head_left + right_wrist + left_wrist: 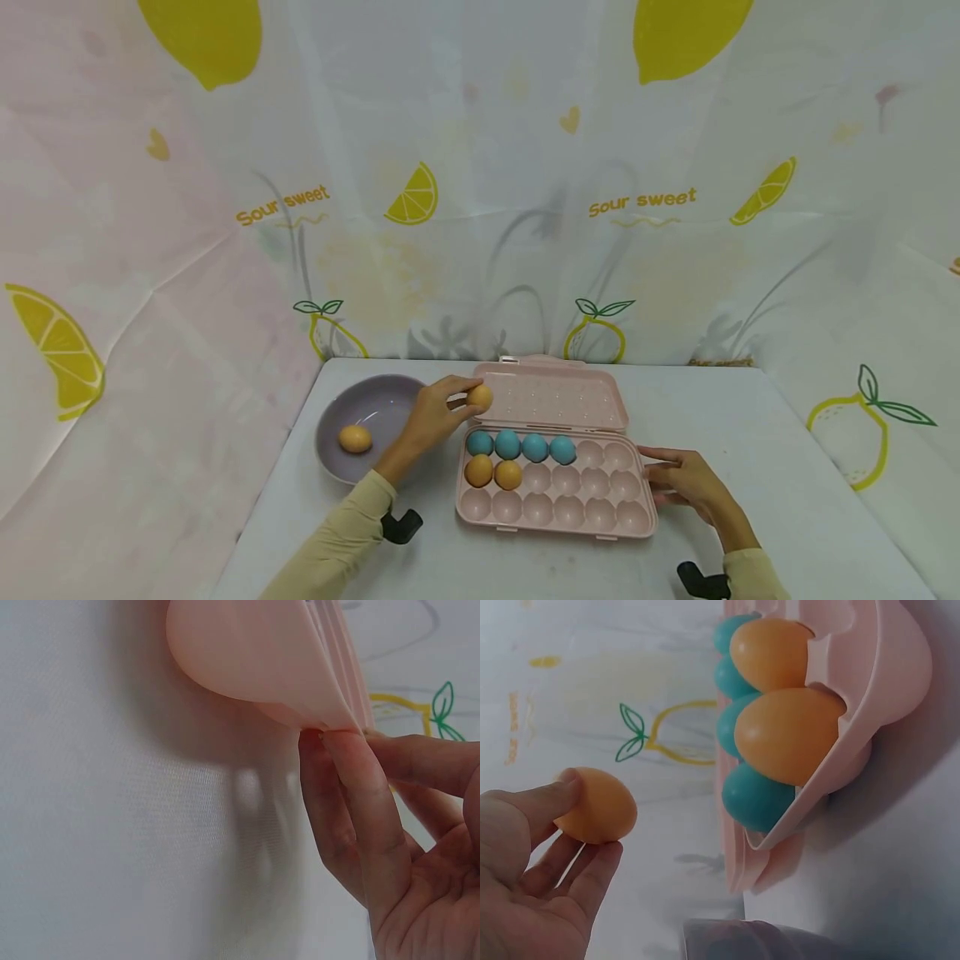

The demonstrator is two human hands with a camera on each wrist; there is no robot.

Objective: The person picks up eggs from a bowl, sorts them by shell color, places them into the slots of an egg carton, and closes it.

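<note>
My left hand [436,414] pinches an orange egg [480,397] between thumb and fingertips, raised over the left part of the open lid [558,392]. In the left wrist view, the held egg [604,806] is apart from the carton. The pink egg carton [567,533] lies open, with several blue eggs [535,447] along its back row. Two orange eggs [508,475] sit at the left of the middle row. At the carton's right edge, my right hand [690,483] grips the rim; the right wrist view shows its fingertips [349,750] against the pink edge.
Left of the carton stands a grey-purple bowl [327,454] with one orange egg [355,438] in it. The white table [750,450] meets a lemon-printed backdrop [480,275] behind and at the sides.
</note>
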